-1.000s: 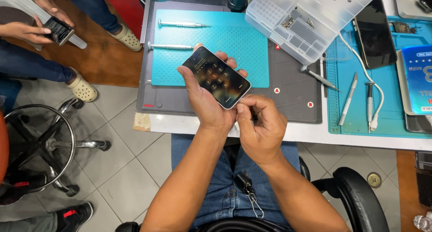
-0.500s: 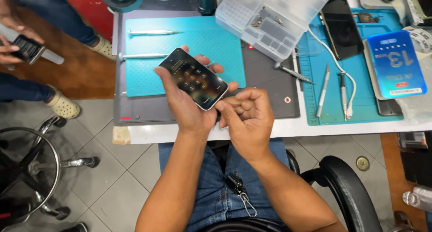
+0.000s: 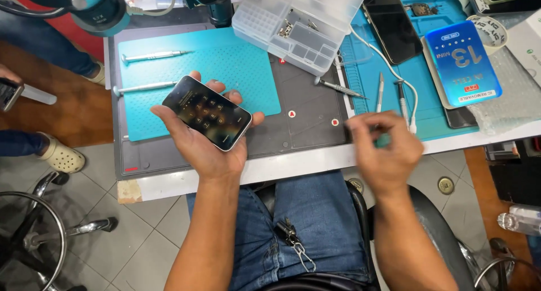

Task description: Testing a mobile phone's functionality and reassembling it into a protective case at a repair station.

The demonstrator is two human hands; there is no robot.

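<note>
My left hand (image 3: 205, 150) holds a dark smartphone (image 3: 207, 111) flat in its palm, screen up and lit, over the near part of a teal work mat (image 3: 248, 71). My right hand (image 3: 386, 150) is blurred at the table's front edge, well to the right of the phone. Its fingers are curled together just below a thin screwdriver (image 3: 380, 91) and a white cable (image 3: 394, 71). Whether anything is pinched in it is not visible.
Two silver screwdrivers (image 3: 155, 56) (image 3: 143, 88) lie on the teal mat. A clear parts box (image 3: 298, 26), a second dark phone (image 3: 391, 23) and a blue package (image 3: 462, 62) sit further back. Another person's hand (image 3: 7, 76) is at far left; a stool (image 3: 34, 234) stands below.
My right hand has left the phone's lower edge and swung right to the table's front edge. The left hand still holds the phone. The view has shifted right.
</note>
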